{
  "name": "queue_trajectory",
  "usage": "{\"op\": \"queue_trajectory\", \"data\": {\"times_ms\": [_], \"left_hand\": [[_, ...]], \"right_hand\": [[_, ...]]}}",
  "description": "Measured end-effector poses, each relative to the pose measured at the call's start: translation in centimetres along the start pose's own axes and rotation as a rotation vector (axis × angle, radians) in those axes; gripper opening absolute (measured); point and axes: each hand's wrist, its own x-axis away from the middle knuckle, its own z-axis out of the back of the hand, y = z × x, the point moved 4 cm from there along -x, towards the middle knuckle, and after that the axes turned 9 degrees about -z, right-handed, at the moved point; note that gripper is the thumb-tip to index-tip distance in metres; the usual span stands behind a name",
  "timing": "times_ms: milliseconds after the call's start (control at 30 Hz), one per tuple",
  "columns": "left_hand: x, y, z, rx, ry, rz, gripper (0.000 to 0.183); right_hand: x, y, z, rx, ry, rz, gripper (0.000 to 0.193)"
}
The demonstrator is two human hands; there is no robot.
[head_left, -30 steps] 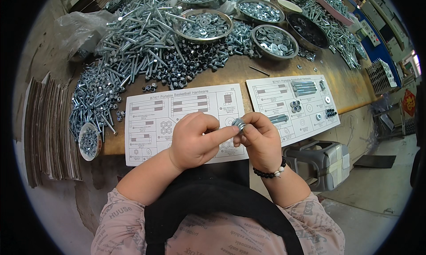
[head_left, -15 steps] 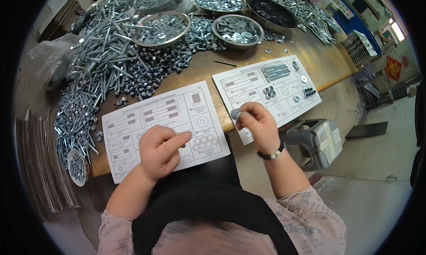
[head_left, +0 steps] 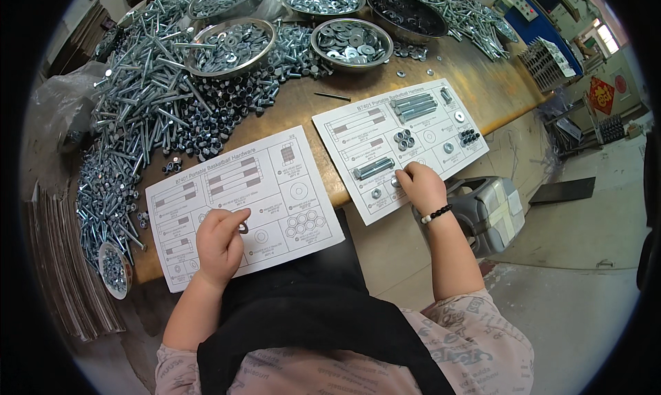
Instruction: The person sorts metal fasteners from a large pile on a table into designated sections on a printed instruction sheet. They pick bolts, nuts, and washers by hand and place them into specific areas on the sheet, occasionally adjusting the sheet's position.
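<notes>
Two white printed hardware sheets flat on the wooden table (head_left: 303,106). Left sheet (head_left: 241,202) near the front edge, bare of parts, a small dark ring (head_left: 244,228) at the left hand's fingertips, perhaps a washer. Right sheet (head_left: 399,144) overhanging the edge, loaded with long bolts (head_left: 413,106), a short bolt (head_left: 374,168), nuts (head_left: 404,140), washers; small nut (head_left: 395,182) touching the right hand.
</notes>
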Motion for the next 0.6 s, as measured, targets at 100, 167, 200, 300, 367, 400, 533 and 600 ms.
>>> {"op": "queue_trajectory", "data": {"times_ms": [100,167,200,300,367,400,533,600], "left_hand": [[0.6,-0.4,0.3,-0.013,-0.002,0.047,0.036],[0.9,-0.6,0.4,-0.009,0.004,0.062,0.035],[1.0,-0.7,0.4,-0.007,0.007,0.069,0.034],[1.1,-0.9,0.3,-0.006,0.006,0.088,0.034],[1.0,-0.8,0.3,-0.003,0.006,0.087,0.034],[0.9,-0.8,0.3,-0.003,0.006,0.086,0.034],[0.9,-0.9,0.4,-0.007,0.001,0.101,0.034],[1.0,-1.0,0.4,-0.005,0.003,0.108,0.034]], "right_hand": [[0.2,0.2,0.6,-0.050,-0.011,0.078,0.026],[0.6,0.3,1.4,-0.127,-0.031,0.196,0.028],[0.7,0.2,1.5,-0.134,-0.060,0.253,0.030],[0.6,0.0,1.7,-0.132,-0.125,0.389,0.036],[0.3,0.0,1.4,-0.097,-0.141,0.433,0.036],[0.2,0.0,1.3,-0.082,-0.145,0.435,0.034],[0.2,-0.4,0.9,-0.056,-0.176,0.430,0.029],[0.3,-0.7,0.9,-0.063,-0.189,0.422,0.026]]}}
